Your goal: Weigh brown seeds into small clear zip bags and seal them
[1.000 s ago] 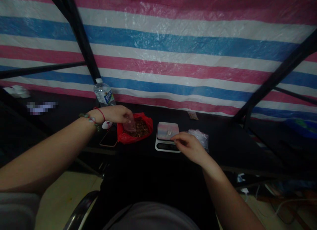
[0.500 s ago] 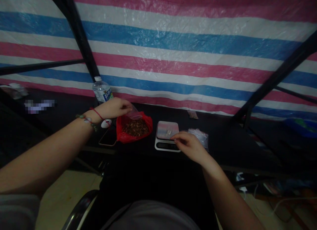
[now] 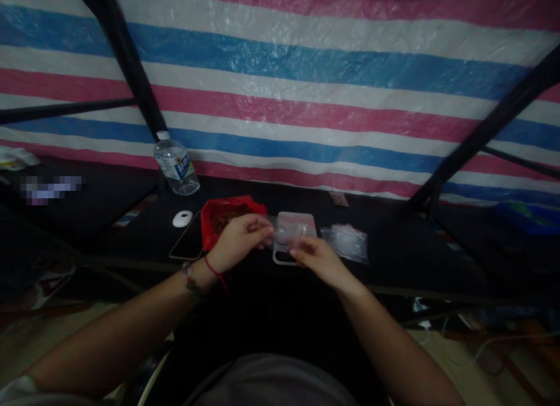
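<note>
A small clear plastic bag (image 3: 286,231) stretches between my two hands, above a white kitchen scale (image 3: 309,220). My left hand (image 3: 240,238) pinches the bag's left side, just in front of the red plastic bag (image 3: 210,225). With thumb and fingers together, my right hand (image 3: 318,258) grips the other end, over the scale's front right corner. Brown dried bits (image 3: 227,214) fill the opened red bag, partly hidden behind my left hand. The clear bag and my fingers cover part of the scale's plate and display.
Right of the scale lies a pile of clear plastic bags (image 3: 347,242). A small filled packet (image 3: 338,199) rests behind it. On the left are a phone (image 3: 186,242), a white rounded case (image 3: 182,219) and a water bottle (image 3: 177,167). Black metal posts (image 3: 131,67) frame the table.
My left hand has moved right and nearer, from over the red bag to the scale, bringing the clear bag along. My right hand has shifted slightly left, and both hands now meet at the bag.
</note>
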Motion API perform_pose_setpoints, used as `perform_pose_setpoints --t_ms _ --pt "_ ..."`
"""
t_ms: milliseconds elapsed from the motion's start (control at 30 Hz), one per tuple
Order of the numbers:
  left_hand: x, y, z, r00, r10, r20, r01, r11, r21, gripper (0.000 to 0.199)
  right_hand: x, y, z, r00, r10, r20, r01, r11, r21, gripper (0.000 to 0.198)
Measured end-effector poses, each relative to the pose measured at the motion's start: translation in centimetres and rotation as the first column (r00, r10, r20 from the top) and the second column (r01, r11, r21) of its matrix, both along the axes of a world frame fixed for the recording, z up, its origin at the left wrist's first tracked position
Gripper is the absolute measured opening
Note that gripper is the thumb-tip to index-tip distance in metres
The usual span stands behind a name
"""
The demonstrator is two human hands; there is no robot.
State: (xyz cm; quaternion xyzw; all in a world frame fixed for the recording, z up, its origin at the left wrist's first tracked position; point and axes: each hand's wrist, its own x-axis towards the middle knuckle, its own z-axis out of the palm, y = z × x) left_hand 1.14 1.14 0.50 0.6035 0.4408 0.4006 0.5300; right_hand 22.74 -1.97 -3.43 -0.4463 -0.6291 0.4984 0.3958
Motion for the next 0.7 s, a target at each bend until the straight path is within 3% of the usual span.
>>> perform_pose_setpoints --t_ms 200,300,433,567,633,700 --pt "1.5 -0.7 -2.2 0.987 0.104 0.120 -0.093 0.991 -0.094 0.034 1.4 0.7 0.3 0.989 -0.145 0.003 0.145 0.989 0.029 0.030" --pt "1.9 -1.0 -3.3 0.974 0.153 0.165 -0.135 0.984 -0.116 0.033 2.1 1.0 0.6 0.974 -0.225 0.017 0.222 0.969 0.103 0.027" --pt "2.5 -2.0 -4.2 0.987 0.089 0.130 -0.072 0.988 -0.135 0.030 3.9 1.2 1.7 0.939 -0.342 0.022 0.331 0.921 0.208 0.026" --pt "2.4 -2.7 -4.8 0.999 0.024 0.042 -0.018 0.992 -0.128 0.025 9.0 1.9 2.6 0.854 -0.519 -0.043 0.508 0.813 0.283 0.028" --pt "2.3 -2.8 -5.1 1.000 0.007 0.016 -0.005 0.992 -0.125 0.024 12.4 2.7 1.9 0.819 -0.574 -0.003 0.546 0.777 0.312 0.032" --pt "2.3 -2.8 -5.5 1.000 -0.018 -0.006 0.018 0.993 -0.117 0.024 15.4 3.7 0.3 0.788 -0.608 0.101 0.559 0.774 0.297 0.030"
